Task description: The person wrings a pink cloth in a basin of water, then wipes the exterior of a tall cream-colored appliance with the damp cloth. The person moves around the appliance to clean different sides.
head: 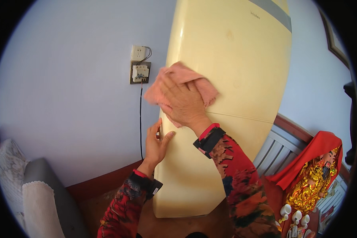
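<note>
A pale yellow Haier refrigerator [241, 68] stands before me, its upper and lower doors parted by a thin seam. My right hand [186, 101] presses a pink cloth [181, 73] flat on the upper door, near its left edge. The cloth is slightly blurred and its left corner hangs past the edge. Lower down, my left hand [157, 142] rests against the left edge of the refrigerator, thumb on the front and fingers round the side. It holds no loose thing that I can see, and its fingers are apart.
On the wall left of the refrigerator are a socket [139, 53] and an open circuit breaker [140, 73] with a black cable [140, 119]. A covered grey sofa [52, 190] is at lower left. At right, a gold figurine [311, 184] under red cloth stands near small white cups [286, 209].
</note>
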`<state>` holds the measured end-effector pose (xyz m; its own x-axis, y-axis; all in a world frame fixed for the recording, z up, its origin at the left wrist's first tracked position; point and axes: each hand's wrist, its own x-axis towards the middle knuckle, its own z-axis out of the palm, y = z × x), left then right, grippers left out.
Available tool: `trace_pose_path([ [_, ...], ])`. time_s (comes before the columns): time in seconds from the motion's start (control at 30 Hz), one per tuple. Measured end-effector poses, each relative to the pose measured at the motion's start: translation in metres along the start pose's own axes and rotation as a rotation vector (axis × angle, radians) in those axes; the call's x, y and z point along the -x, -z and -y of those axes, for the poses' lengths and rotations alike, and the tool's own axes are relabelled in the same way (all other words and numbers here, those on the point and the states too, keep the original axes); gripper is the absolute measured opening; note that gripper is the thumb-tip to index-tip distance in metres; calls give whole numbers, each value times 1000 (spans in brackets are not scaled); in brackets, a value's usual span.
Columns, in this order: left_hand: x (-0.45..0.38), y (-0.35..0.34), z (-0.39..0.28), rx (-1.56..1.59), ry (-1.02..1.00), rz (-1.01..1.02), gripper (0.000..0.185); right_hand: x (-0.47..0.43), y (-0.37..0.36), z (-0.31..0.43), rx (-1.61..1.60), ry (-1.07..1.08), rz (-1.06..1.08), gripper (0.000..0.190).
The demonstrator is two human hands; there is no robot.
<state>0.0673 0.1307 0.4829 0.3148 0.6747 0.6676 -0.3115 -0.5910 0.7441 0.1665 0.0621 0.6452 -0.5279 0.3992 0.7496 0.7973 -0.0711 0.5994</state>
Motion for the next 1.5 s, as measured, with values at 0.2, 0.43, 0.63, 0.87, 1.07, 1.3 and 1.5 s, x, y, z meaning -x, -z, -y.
trace_pose_path([
  [0.2, 0, 1, -2, 32, 31, 4, 66, -54, 12, -45, -89, 278, -6, 44],
  [0.43, 4, 2, -10, 25, 62, -6, 67, -108, 26, -106, 258, 72, -282, 41],
  [0.63, 5, 1, -8, -57, -7, -50, 66, -36, 28, -51, 95, 171, -88, 38],
  [0.87, 6, 3, -7, -37, -22, -30, 66, -19, 5, -13, -147, 362, 360, 35],
  [1.07, 6, 3, -7, -54, -16, -20, 69, -135, -10, -72, 221, 138, 438, 27],
  [1.3, 5, 3, -11, -27, 35, -10, 67, -100, 21, -63, 89, 425, 6, 14],
  [1.5, 1, 3, -7, 10, 39, 29, 56, 23, 11, 16, -343, 220, 174, 37],
])
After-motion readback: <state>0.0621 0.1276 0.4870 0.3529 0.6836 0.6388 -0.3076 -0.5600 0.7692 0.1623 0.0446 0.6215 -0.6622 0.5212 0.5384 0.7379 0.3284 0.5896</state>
